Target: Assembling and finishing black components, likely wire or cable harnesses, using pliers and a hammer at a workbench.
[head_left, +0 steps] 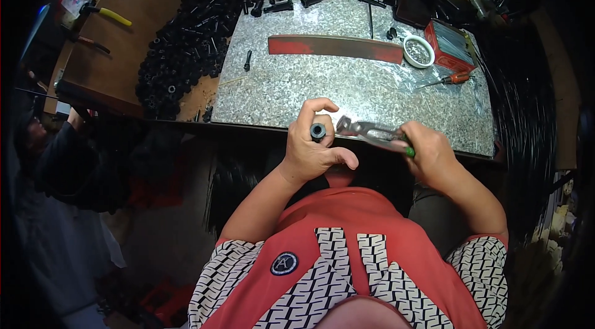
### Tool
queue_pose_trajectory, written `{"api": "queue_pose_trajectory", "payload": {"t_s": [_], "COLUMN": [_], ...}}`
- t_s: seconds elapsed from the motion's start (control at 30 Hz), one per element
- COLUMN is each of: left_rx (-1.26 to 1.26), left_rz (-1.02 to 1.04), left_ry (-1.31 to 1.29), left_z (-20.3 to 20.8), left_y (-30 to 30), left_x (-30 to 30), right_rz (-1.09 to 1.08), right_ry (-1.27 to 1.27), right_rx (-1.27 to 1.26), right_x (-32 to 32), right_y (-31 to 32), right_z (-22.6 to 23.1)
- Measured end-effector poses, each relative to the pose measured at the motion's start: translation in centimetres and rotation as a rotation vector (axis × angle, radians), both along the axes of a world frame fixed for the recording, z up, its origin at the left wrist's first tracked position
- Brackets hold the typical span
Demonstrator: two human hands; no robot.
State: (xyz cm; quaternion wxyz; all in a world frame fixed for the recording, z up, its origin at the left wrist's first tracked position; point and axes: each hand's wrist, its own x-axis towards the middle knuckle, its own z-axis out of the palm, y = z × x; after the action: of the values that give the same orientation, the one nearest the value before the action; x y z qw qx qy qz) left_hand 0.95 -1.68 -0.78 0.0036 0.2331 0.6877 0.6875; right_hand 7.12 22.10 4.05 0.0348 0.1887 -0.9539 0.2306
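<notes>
Holding a black tube (pixel 318 131) in the left hand (pixel 306 154) at the desk's (pixel 279 95) near edge, with its hollow end up, presumably for a clear view of the opening. Clamping that grip round the tube with curled fingers, but sticking the thumb out. Gripping pliers (pixel 358 127) by their green handles in the right hand (pixel 429 149), wrapped firmly round them, and pointing the metal head toward the left hand, likely for a short reach. Being unable to tell the pliers' nose as parted or pinched. Beyond, having a reddish bar (pixel 334 48) lying crosswise and a white bowl (pixel 406 56) by its right end, perhaps for containing small bits. Farthest, facing heaped black parts (pixel 201 16).
</notes>
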Motion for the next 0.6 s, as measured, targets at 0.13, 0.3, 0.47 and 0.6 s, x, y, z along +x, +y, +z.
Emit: {"api": "queue_pose_trajectory", "payload": {"t_s": [0.13,0.3,0.47,0.6], "left_rx": [0.025,-0.004,-0.034,-0.033], "left_rz": [0.018,0.047,0.005,-0.008], "left_ry": [-0.004,0.153,0.166,0.165], "left_z": [-0.1,0.4,1.6,1.9], "left_y": [0.2,-0.5,-0.2,-0.1], "left_x": [-0.1,1.1,1.9,1.9], "right_rz": [-0.209,-0.463,-0.451,-0.402], "right_ry": [0.225,0.051,0.009,0.021], "right_rx": [0.012,0.092,0.346,0.446], "right_x": [-2.5,-8.0,-12.0,-14.8], "right_y": [1.8,4.6,5.7,6.0], "right_z": [1.6,3.4,2.5,1.3]}}
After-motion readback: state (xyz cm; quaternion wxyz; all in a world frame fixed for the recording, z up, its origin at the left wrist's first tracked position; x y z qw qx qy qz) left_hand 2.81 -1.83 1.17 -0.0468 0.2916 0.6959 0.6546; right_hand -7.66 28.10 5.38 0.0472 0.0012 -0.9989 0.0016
